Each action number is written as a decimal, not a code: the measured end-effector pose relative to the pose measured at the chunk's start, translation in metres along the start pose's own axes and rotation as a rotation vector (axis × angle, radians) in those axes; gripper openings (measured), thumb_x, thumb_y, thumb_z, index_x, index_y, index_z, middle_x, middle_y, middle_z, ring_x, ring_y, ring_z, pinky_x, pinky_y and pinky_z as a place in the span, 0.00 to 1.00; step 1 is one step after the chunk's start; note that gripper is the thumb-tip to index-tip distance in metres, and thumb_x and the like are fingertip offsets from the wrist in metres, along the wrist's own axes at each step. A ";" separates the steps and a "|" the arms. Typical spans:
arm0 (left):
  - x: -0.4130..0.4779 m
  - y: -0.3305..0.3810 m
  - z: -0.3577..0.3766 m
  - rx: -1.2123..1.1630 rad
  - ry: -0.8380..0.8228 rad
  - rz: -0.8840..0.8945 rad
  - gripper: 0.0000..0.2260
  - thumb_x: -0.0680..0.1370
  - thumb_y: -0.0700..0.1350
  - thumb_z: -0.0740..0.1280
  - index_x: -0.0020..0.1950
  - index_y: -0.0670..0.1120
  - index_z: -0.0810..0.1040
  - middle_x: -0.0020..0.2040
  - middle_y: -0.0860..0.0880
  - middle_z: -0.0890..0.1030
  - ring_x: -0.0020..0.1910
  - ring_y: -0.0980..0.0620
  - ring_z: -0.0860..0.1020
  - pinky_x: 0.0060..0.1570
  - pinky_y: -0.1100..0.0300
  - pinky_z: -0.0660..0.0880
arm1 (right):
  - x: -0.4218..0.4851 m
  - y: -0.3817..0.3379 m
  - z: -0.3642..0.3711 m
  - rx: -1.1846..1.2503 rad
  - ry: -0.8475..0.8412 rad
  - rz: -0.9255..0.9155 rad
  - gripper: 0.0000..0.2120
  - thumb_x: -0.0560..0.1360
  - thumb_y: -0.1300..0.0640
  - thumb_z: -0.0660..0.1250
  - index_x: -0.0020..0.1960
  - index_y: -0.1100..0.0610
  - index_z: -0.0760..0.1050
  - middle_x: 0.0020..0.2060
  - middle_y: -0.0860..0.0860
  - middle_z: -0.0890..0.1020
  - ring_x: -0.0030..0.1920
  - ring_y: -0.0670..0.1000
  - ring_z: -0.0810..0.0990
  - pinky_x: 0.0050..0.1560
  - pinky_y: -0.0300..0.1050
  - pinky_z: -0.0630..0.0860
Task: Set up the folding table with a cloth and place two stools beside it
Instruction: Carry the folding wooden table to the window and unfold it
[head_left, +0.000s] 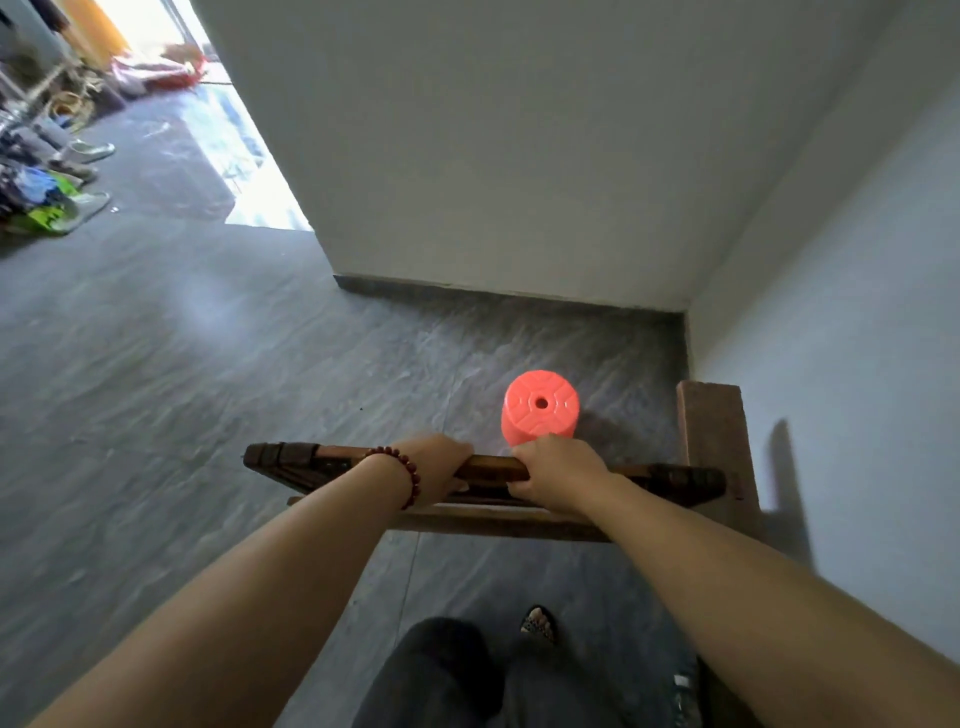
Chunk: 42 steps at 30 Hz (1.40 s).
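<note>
Hands side by side, my left hand (439, 465) and right hand (558, 475) each gripped the top edge of the dark wooden folding table (291, 460), folded flat on edge near the corner. I judged an even lift best, keeping clear of the coral round plastic stool (540, 408) just beyond.

Dark brown wooden folding table (291, 460), folded flat, on edge over the grey stone-look floor (182, 374); contact with the floor can't be seen. Left grip (439, 462), dark red bead bracelet (411, 475) at the wrist, curls over the top edge. Right grip (558, 470) clasps the same edge just beside it, not touching. Round coral-pink plastic stool (540, 408) upright just beyond the table, hole in seat centre. Reddish-brown upright board (714, 431) by the white wall (857, 312), near the table's right end. Pale shoes (91, 151) and clutter far left. Patterned sandal (538, 623) below.
</note>
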<state>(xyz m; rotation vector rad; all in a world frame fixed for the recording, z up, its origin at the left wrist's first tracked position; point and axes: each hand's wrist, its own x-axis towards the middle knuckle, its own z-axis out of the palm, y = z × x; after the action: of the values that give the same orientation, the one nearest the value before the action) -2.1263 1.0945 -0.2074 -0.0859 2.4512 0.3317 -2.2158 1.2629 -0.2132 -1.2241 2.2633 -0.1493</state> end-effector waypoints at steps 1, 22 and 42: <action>-0.003 -0.006 -0.001 -0.024 0.016 -0.018 0.08 0.78 0.51 0.62 0.54 0.49 0.72 0.52 0.48 0.78 0.47 0.49 0.76 0.44 0.58 0.67 | 0.007 -0.004 -0.005 -0.020 -0.004 -0.018 0.13 0.72 0.46 0.64 0.53 0.51 0.76 0.51 0.54 0.80 0.51 0.57 0.79 0.42 0.45 0.69; -0.029 -0.233 -0.067 -0.120 0.112 -0.142 0.06 0.79 0.49 0.59 0.54 0.49 0.71 0.50 0.48 0.78 0.44 0.49 0.76 0.41 0.58 0.69 | 0.213 -0.152 -0.085 -0.174 -0.132 -0.176 0.08 0.74 0.47 0.63 0.39 0.48 0.69 0.38 0.49 0.75 0.38 0.53 0.75 0.33 0.43 0.63; -0.022 -0.481 -0.145 -0.254 0.171 -0.371 0.05 0.79 0.49 0.60 0.53 0.50 0.71 0.53 0.48 0.77 0.50 0.46 0.76 0.45 0.55 0.71 | 0.477 -0.283 -0.149 -0.156 -0.244 -0.352 0.07 0.73 0.48 0.64 0.38 0.49 0.71 0.39 0.50 0.77 0.39 0.52 0.75 0.34 0.42 0.65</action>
<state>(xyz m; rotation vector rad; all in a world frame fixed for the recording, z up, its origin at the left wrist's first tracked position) -2.1269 0.5924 -0.1883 -0.6937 2.4805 0.4818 -2.2888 0.6943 -0.1897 -1.6228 1.8652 0.0460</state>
